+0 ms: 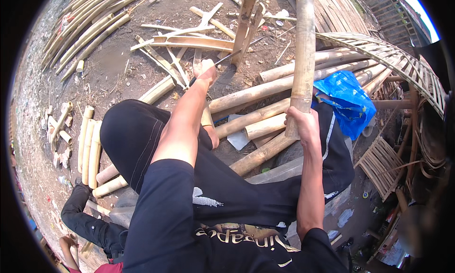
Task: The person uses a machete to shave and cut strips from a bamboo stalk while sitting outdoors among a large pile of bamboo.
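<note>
Right hand: wrapped round the near end of a bamboo pole (303, 55), fingers closed on it; right hand (303, 123) sits just short of the cut end, probably so the length can be steered from one point.
Bamboo pole: over the right leg side, running away from the body to the top of the view; can't tell if its near end rests on anything.
Left hand: closed round the dark handle of a long-bladed knife (223, 59); left hand (205, 72) is held out past the knee, likely to keep the edge clear of the legs.
Knife: tip out to the right, crossing the split bamboo uprights (244, 29) in the view; contact unclear.
Blue plastic bag: (350, 102) by the right knee, beside the pole; reason for the spot unclear.
Short bamboo lengths: (95, 152) side by side at left, presumably lined up to stay sorted.
Long bamboo stack: (92, 31) on the ground, top left, roughly parallel, likely for tidy storage.
Co-worker: black trouser leg (92, 228) and red sleeve (109, 268), lower left.
Count: knife 1; held pole 1; split uprights 2; blue bag 1; short lengths in the row 3; co-worker 1; long stack overlaps too much to count.
</note>
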`<action>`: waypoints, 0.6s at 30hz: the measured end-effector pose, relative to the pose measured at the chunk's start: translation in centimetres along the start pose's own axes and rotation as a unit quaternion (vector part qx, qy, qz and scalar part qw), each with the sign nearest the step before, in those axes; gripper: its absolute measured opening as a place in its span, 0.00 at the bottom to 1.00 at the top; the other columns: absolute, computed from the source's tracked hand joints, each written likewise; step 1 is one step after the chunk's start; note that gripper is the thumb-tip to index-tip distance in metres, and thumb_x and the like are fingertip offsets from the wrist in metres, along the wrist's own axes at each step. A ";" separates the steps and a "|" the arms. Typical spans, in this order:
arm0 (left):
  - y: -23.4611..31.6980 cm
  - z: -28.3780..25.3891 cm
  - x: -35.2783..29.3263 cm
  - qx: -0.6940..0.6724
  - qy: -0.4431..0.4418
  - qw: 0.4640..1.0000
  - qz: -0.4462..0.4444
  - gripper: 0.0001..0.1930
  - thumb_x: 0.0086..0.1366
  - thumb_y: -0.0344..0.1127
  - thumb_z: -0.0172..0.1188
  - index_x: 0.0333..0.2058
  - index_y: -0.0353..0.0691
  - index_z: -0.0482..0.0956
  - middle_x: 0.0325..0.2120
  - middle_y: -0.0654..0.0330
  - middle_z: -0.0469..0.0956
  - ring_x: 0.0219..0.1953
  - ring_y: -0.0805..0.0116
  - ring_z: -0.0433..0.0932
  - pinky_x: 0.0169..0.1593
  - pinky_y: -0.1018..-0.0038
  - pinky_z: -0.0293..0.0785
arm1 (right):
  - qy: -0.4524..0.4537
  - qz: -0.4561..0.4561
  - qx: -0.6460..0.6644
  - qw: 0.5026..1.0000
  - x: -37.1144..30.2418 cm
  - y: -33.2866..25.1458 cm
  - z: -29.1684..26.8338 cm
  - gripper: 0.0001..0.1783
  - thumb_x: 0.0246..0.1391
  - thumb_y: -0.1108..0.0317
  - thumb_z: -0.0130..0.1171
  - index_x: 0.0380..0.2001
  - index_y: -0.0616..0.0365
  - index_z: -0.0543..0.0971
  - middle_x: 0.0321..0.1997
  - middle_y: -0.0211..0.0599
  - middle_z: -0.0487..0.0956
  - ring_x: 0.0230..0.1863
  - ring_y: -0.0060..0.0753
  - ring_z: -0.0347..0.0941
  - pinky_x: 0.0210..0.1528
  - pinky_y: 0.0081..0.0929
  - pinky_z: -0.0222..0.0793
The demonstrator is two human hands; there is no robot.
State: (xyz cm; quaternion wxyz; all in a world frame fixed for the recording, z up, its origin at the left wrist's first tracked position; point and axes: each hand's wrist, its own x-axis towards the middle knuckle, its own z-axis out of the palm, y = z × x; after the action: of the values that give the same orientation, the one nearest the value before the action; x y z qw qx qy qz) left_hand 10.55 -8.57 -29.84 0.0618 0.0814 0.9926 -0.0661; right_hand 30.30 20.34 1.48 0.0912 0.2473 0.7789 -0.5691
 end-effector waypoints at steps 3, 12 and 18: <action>0.3 -0.7 -1.2 -0.092 0.012 0.995 -0.033 0.09 0.58 0.43 0.67 0.23 0.47 0.82 0.21 0.62 0.79 0.25 0.64 0.82 0.22 0.60 0.70 | 0.060 -0.223 0.085 0.969 -1.1 -7.0 -2.2 0.08 0.50 0.71 0.67 0.30 0.65 0.80 0.26 0.35 0.81 0.24 0.25 0.77 0.30 0.24 0.73; 0.8 -1.9 -1.7 -0.132 0.054 0.989 -0.040 0.08 0.54 0.43 0.68 0.24 0.47 0.81 0.22 0.57 0.80 0.27 0.62 0.83 0.24 0.62 0.71 | 0.032 0.114 -0.458 0.881 5.7 8.8 4.5 0.27 0.36 0.52 0.72 0.30 0.69 0.85 0.32 0.50 0.86 0.39 0.46 0.84 0.45 0.37 0.77; 4.0 2.4 -3.2 -0.230 -0.039 0.948 -0.215 0.06 0.63 0.43 0.60 0.31 0.57 0.86 0.32 0.65 0.86 0.34 0.63 0.85 0.43 0.64 0.72 | -0.024 0.113 -0.192 0.975 3.7 19.8 1.7 0.18 0.40 0.63 0.69 0.31 0.69 0.83 0.26 0.40 0.83 0.26 0.32 0.80 0.30 0.31 0.76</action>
State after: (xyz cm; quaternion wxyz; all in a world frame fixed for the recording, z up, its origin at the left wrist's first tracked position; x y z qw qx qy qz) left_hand 14.64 -5.50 -32.31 0.1022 -0.1530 0.9715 0.1494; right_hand 36.58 24.39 -17.31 0.2192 0.2980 0.8382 -0.4007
